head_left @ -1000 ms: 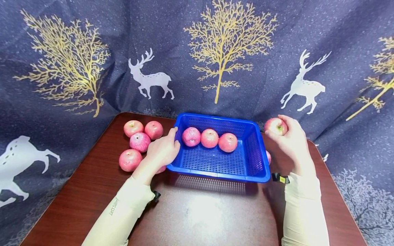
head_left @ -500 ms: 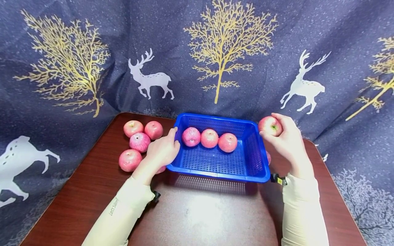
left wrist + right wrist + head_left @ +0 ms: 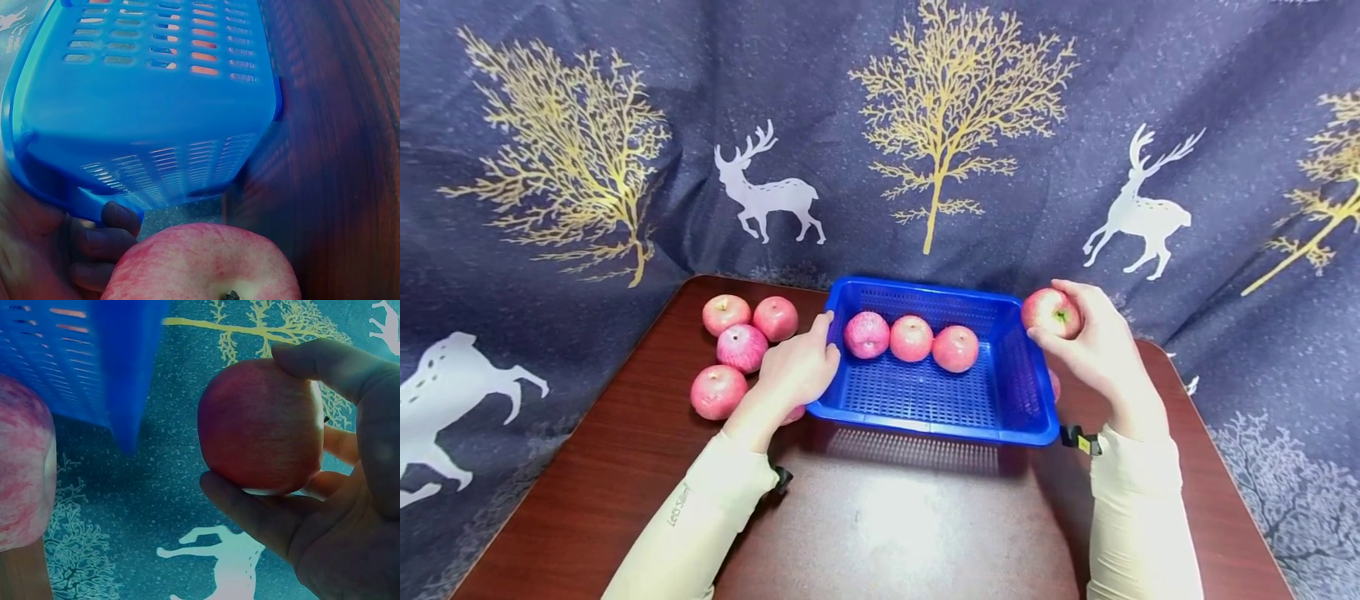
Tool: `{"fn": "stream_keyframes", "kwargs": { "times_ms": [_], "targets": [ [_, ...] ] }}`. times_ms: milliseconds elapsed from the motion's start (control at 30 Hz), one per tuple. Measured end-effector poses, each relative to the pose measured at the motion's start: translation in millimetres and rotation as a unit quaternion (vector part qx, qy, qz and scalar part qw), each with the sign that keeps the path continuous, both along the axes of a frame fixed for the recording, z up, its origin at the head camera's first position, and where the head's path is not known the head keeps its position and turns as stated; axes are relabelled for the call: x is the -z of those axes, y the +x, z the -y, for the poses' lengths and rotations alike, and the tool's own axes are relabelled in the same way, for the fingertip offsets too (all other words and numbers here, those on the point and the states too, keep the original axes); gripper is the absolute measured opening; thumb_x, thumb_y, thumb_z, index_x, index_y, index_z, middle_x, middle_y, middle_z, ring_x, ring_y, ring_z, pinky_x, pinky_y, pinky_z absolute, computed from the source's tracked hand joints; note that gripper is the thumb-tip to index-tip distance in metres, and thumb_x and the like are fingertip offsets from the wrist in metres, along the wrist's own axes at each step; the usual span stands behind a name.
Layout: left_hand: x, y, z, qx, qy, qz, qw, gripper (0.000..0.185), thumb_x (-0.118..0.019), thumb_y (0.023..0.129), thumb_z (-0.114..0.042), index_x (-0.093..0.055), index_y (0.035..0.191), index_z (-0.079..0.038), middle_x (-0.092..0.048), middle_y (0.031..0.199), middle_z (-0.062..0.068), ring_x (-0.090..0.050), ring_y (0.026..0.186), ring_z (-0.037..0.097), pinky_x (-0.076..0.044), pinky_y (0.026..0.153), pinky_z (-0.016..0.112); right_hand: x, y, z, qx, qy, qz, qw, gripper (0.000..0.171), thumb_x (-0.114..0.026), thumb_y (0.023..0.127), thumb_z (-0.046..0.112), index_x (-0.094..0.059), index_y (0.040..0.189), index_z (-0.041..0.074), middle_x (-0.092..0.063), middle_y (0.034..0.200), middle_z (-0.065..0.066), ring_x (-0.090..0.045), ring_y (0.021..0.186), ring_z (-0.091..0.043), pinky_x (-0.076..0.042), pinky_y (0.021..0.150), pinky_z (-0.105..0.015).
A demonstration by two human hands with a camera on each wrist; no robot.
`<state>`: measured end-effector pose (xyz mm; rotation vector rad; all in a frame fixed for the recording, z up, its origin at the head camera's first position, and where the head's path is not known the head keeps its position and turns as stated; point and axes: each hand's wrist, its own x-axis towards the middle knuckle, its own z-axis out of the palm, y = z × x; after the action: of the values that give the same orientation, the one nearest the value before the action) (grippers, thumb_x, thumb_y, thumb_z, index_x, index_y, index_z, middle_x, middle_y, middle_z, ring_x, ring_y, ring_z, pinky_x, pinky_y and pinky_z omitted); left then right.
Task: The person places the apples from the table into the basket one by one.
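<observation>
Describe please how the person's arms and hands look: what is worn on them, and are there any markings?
Both arms wear long, close-fitting cream sleeves reaching the wrists. The left sleeve bears small grey lettering along the forearm, too small to read. The left hand and right hand are bare, without gloves or visible rings. Below each wrist sits a small black device; the one by the right sleeve has a yellow mark.

I see four loose apples [image 3: 739, 346] grouped on the dark wooden tabletop [image 3: 887, 525], at its far left. A navy deer-and-tree curtain [image 3: 940, 142] hangs behind the tabletop.
</observation>
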<state>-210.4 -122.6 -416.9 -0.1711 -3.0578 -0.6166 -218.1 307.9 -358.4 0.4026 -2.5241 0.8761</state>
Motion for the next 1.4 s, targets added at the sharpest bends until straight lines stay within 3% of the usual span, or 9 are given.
{"fn": "stream_keyframes", "kwargs": {
  "times_ms": [100, 333, 567, 833, 1167, 1400],
  "targets": [
    [0.5, -0.4, -1, -0.001, 0.000, 0.001, 1.0000, 0.064, -0.051, 0.113, -0.037, -0.037, 0.172, -0.018, -0.077, 0.126, 0.022, -0.076, 0.101, 0.042, -0.062, 0.078, 0.059, -2.5, 3.9, 1, -0.008, 0.005, -0.005, 1.000, 0.074, -0.095, 0.085, 0.016, -0.063, 0.151, 0.001, -0.065, 0.142, -0.027, -0.060, 0.128, -0.047, -0.043, 0.105, -0.056],
    [0.4, -0.9, -1, -0.002, 0.003, 0.003, 1.0000, 0.065, -0.052, 0.113, -0.037, -0.037, 0.172, -0.018, -0.076, 0.127, 0.022, -0.076, 0.099, 0.042, -0.062, 0.077, 0.059, -7.9, 9.4, 5, -0.014, 0.013, -0.003, 1.000, 0.073, -0.095, 0.086, 0.016, -0.064, 0.151, 0.004, -0.067, 0.140, -0.022, -0.063, 0.124, -0.042, -0.042, 0.099, -0.034],
    [-0.3, -0.3, 1, -0.003, -0.001, 0.000, 1.0000, 0.063, -0.052, 0.113, -0.036, -0.037, 0.171, -0.017, -0.077, 0.121, 0.021, -0.076, 0.095, 0.041, -0.062, 0.073, 0.056, -19.7, 1.9, 12, -0.057, 0.047, -0.006, 0.997, 0.074, -0.095, 0.083, 0.015, -0.065, 0.149, 0.001, -0.068, 0.138, -0.023, -0.064, 0.122, -0.042, -0.045, 0.100, -0.049],
    [-1.8, 0.0, 1, -0.001, -0.002, 0.006, 1.0000, 0.064, -0.051, 0.113, -0.038, -0.036, 0.172, -0.018, -0.077, 0.124, 0.022, -0.076, 0.099, 0.041, -0.062, 0.077, 0.058, -37.4, -6.8, 31, -0.108, 0.093, 0.029, 0.989, 0.073, -0.095, 0.085, 0.018, -0.064, 0.150, 0.003, -0.069, 0.140, -0.017, -0.065, 0.124, -0.036, -0.047, 0.101, -0.053],
    [0.4, -1.8, 2, -0.001, 0.001, 0.005, 1.0000, 0.064, -0.051, 0.113, -0.038, -0.036, 0.172, -0.018, -0.077, 0.123, 0.021, -0.076, 0.097, 0.041, -0.061, 0.074, 0.057, -45.4, -22.6, 65, -0.191, 0.151, 0.057, 0.968, 0.074, -0.094, 0.087, 0.026, -0.064, 0.150, 0.004, -0.068, 0.143, -0.014, -0.066, 0.128, -0.033, -0.049, 0.109, -0.054],
    [1.1, -2.0, 1, 0.003, 0.003, 0.004, 1.0000, 0.064, -0.050, 0.113, -0.037, -0.036, 0.172, -0.018, -0.077, 0.124, 0.022, -0.076, 0.099, 0.041, -0.061, 0.075, 0.058, -42.8, -33.2, 93, -0.232, 0.172, 0.090, 0.953, 0.070, -0.091, 0.086, 0.023, -0.065, 0.148, 0.004, -0.067, 0.140, -0.013, -0.066, 0.119, -0.029, -0.051, 0.105, -0.049]
  ]
}}
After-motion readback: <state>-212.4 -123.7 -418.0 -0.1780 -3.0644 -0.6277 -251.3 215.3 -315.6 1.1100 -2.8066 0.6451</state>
